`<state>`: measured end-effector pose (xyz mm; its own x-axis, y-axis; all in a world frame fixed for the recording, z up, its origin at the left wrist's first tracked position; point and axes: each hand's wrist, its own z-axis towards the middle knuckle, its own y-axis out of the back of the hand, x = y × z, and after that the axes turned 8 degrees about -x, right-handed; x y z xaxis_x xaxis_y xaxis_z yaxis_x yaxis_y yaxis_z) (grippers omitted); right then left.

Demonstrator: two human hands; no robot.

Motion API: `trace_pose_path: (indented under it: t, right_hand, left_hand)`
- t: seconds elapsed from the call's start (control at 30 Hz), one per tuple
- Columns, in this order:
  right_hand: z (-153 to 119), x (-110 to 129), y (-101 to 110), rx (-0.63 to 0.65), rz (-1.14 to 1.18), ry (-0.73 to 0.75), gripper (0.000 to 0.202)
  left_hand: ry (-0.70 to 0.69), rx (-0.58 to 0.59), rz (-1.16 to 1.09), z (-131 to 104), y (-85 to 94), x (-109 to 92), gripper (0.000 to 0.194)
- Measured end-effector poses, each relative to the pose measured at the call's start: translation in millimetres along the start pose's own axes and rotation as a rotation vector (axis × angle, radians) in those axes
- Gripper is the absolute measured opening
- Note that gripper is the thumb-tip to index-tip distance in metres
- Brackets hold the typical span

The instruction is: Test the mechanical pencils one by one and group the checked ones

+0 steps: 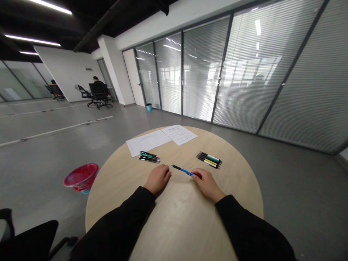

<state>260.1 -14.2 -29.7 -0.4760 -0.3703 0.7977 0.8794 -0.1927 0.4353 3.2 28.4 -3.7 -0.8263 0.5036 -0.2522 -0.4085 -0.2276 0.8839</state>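
A blue pen with a black grip (182, 170) is pinched at its right end by my right hand (204, 182), its tip pointing left. My left hand (158, 177) rests on the round wooden table (174, 217) just left of that tip, fingers curled together; whether anything is under them is hidden. Beyond my left hand lies a row of several dark pens, one with a green part (149, 157). Past my right hand lies another row of several pens with green, yellow and white barrels (209, 160).
Two printed paper sheets (148, 142) (179, 134) lie at the table's far edge. On the floor to the left stands a basket with a red liner (82, 176). A black chair (29, 241) is at the lower left. People sit far back near office chairs (99, 92).
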Motion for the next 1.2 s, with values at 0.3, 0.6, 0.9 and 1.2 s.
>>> trace_pose_path:
  t: [0.3, 0.6, 0.9, 1.2]
  right_hand:
    - [-0.3, -0.5, 0.2, 0.004, -0.013, -0.005, 0.016]
    - [0.0, 1.2, 1.5, -0.003, -0.036, 0.010, 0.015]
    - [-0.6, 1.7, 1.6, 0.002, -0.032, 0.025, 0.016]
    - [-0.4, -1.2, 0.6, -0.001, -0.039, 0.022, 0.016]
  left_hand:
    - [0.357, -0.195, -0.693, 2.6, -3.0, 17.0, 0.026]
    - [0.444, -0.162, -0.965, 2.6, -2.5, 8.2, 0.030]
    - [0.410, -0.166, -0.940, 2.0, -0.5, 5.8, 0.032]
    - [0.423, -0.118, -0.960, 1.3, -2.2, 6.2, 0.033]
